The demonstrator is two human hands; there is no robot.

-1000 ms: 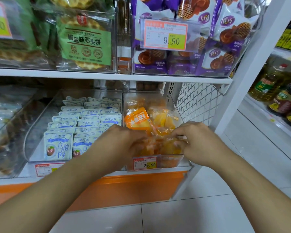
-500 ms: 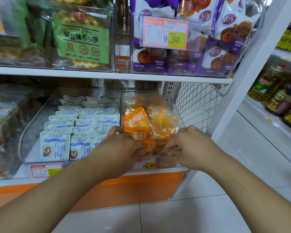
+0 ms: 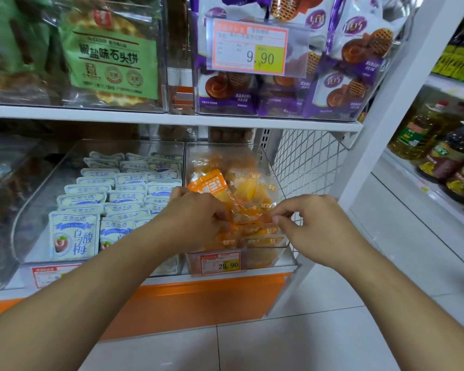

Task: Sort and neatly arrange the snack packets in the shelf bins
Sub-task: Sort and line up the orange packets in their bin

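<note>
Both hands, left hand (image 3: 196,218) and right hand (image 3: 316,228), pinch clear orange snack packets (image 3: 241,199) showing yellow pieces.

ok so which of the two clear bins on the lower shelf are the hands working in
The right-hand bin, holding orange snack packets and tagged 29.90. The left hand and right hand both grip packets there; the neighbouring bin of white-and-blue packets is untouched.

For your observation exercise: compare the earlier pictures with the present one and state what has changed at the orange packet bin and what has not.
Little changed. Both hands stayed at the front of the orange packets' bin. The left hand still grips the orange packets; the right hand shifted slightly rightward and now pinches a packet's edge. The upright orange packet and the white plum packets stayed put.
</note>
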